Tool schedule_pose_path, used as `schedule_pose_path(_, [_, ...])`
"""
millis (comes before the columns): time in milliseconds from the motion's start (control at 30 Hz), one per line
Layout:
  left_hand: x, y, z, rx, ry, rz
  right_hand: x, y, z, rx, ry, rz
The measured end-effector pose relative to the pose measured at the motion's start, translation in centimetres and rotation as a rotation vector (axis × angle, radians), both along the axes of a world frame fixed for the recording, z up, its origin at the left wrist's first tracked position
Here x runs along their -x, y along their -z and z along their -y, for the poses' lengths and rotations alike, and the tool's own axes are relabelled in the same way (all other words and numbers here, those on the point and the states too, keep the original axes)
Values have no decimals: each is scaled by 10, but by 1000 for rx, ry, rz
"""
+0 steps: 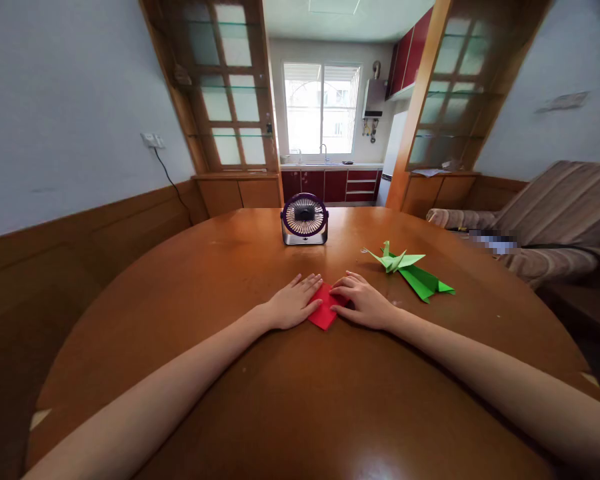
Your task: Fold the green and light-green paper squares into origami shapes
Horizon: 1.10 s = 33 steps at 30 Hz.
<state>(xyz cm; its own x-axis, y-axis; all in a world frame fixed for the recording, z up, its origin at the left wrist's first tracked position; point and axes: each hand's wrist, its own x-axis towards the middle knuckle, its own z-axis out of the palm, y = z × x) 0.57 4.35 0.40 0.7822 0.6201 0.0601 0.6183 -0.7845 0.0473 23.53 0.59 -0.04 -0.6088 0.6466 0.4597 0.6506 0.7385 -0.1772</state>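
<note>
A small folded sheet of red paper (pixel 325 319) lies on the wooden table, one corner pointing toward me. My left hand (pixel 294 301) rests flat at its left side, fingers stretched forward and the thumb on the paper. From the right, my right hand (pixel 365 301) has its fingers bent around the paper's right edge, with thumb and forefinger on it. Part of the sheet is hidden under both hands. To the right of my right hand sits a light green origami bird (pixel 394 261) with a darker green folded tail (pixel 423 281).
A small purple-rimmed fan (pixel 305 219) stands upright beyond my hands on the round-edged wooden table (pixel 205 253). A striped armchair (pixel 555 207) is at the right. A cord hangs from a wall socket (pixel 153 140) at the left.
</note>
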Motion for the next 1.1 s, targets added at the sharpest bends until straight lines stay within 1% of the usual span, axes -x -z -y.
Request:
schedule_pose_path(67, [-1, -1, 0, 51, -15, -32, 0, 1, -1, -14, 19, -20])
schedule_pose_path(200, [1, -6, 5, 80, -29, -38, -4, -2, -4, 24, -1, -43])
schedule_pose_path(300, [9, -9, 9, 115, -8, -34, -14, -6, -6, 106, -97, -66])
schedule_pose_path(400, [22, -8, 12, 151, 76, 14, -26, -9, -10, 227, -226, -137])
schedule_pose_path(467, [32, -6, 12, 157, 131, 93, -30, -7, -12, 277, -263, -196])
schedule_pose_path(567, [45, -2, 10, 105, 148, 255, -31, -4, -14, 273, -253, -226])
schedule_pose_path(667, [52, -2, 8, -12, 174, 341, -31, -2, -15, 253, -249, -230])
schedule_pose_path(767, [53, -4, 8, -122, 251, 324, -31, -1, -16, 249, -256, -242])
schedule_pose_path(867, [52, -6, 8, -141, 315, 329, -32, -2, -16, 243, -258, -246])
schedule_pose_path(967, [52, -7, 8, -138, 324, 352, -31, -3, -15, 235, -267, -238])
schedule_pose_path(1100, [51, -9, 10, -192, 323, 318, -29, -7, -13, 236, -262, -224])
